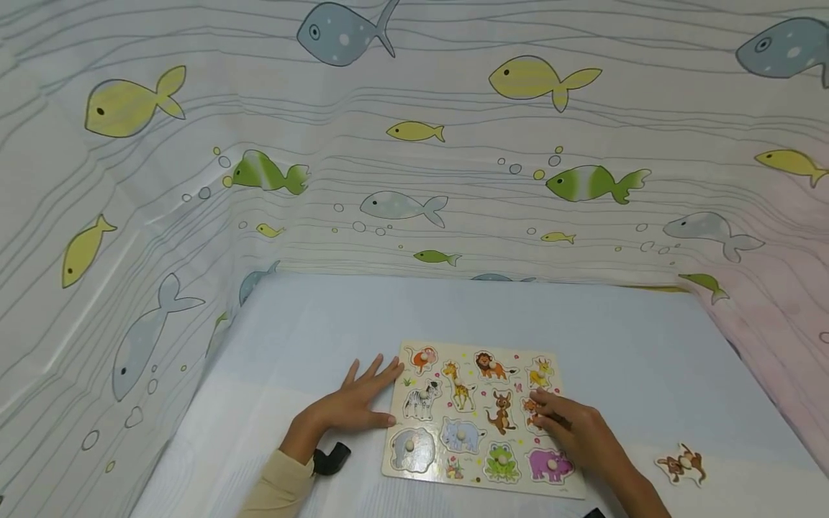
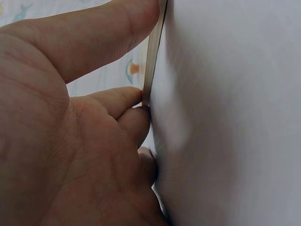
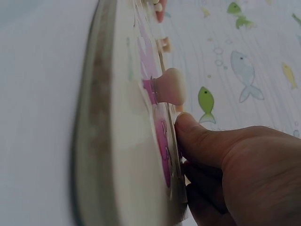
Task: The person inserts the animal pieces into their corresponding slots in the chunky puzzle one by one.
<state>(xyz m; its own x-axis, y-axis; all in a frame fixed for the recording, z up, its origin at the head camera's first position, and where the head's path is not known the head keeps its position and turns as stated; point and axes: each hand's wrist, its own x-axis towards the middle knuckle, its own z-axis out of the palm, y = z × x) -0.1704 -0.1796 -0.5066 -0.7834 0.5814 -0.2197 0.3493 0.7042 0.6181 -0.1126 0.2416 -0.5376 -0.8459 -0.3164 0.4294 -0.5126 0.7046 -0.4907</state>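
Observation:
A wooden animal puzzle board (image 1: 447, 460) lies on the white table, its knobbed pieces including a zebra (image 1: 421, 400), an elephant (image 1: 414, 450), a frog (image 1: 501, 462) and a purple hippo (image 1: 550, 466). Fingers spread, my left hand (image 1: 352, 404) rests against the board's left edge; its thumb and fingertips meet the board's side (image 2: 153, 52) in the left wrist view. At the right side, my right hand (image 1: 576, 428) pinches an orange-brown puzzle piece (image 1: 531, 407), mostly hidden under the fingers. In the right wrist view, the thumb and curled fingers of that hand (image 3: 254, 174) are beyond a pale knob (image 3: 171, 87).
A loose brown animal piece (image 1: 681, 464) lies on the table right of the board. A black wrist strap part (image 1: 332, 458) sits by the left wrist. Fish-printed cloth (image 1: 401, 165) walls the table at the back and sides.

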